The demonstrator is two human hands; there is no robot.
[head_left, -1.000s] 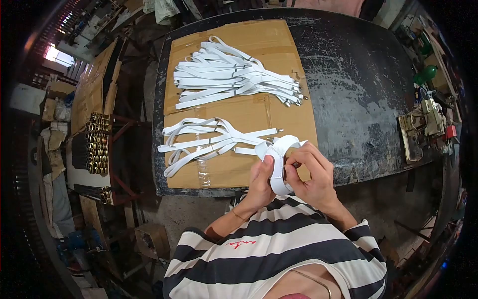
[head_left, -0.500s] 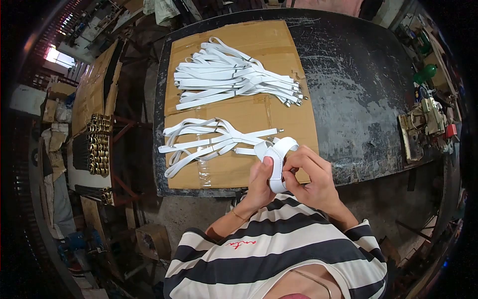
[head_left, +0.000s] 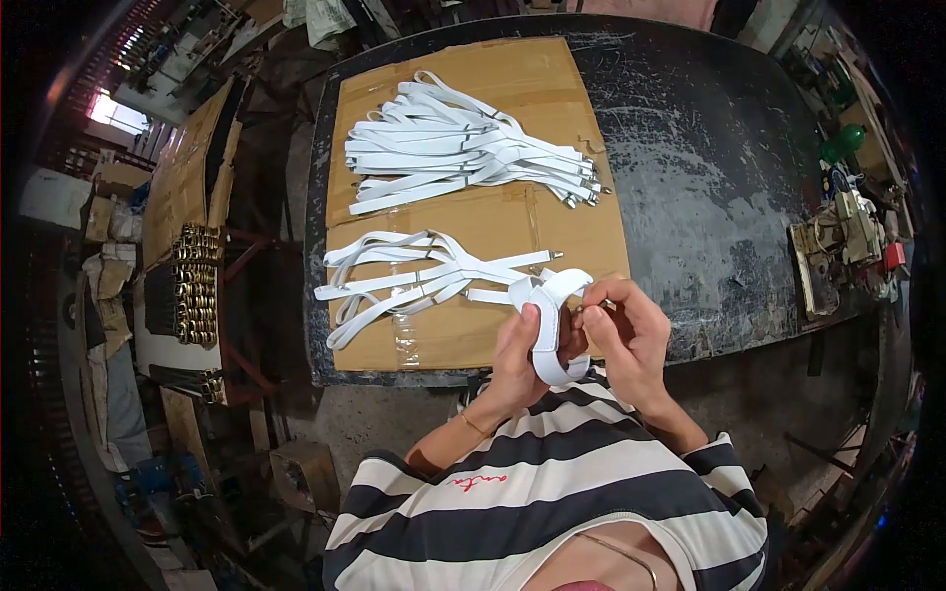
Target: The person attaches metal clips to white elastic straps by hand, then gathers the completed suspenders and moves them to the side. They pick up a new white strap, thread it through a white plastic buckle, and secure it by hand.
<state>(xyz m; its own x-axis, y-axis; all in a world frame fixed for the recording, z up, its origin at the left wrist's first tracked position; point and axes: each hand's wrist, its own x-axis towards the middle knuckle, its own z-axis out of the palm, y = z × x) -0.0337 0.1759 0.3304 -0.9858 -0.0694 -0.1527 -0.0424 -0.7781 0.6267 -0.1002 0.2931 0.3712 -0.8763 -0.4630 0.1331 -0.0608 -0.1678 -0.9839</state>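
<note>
My left hand (head_left: pixel 517 360) is closed around a pair of white suspenders (head_left: pixel 550 325), gathered in a loop with a stitched patch facing up. Beside it, my right hand (head_left: pixel 636 340) pinches a small metal clip (head_left: pixel 606 304) at the suspenders' right side, partly hidden by the fingers. Just beyond my hands, a few white suspenders (head_left: pixel 448 271) lie spread on a cardboard sheet (head_left: pixel 493 345), their metal clips toward the right. Farther back on the cardboard is a larger pile of white suspenders (head_left: pixel 463 148).
The cardboard covers the left part of a scratched black table (head_left: pixel 705 197). At the table's right edge stand metal tools (head_left: pixel 852 236) and a green bottle (head_left: pixel 843 145). To the left, a bench holds a bundle of dark straps with brass-coloured clips (head_left: pixel 197 286).
My right hand has moved slightly right, away from the loop, and a small metal clip now shows between its fingers. My left hand stays nearly in place, holding the suspenders.
</note>
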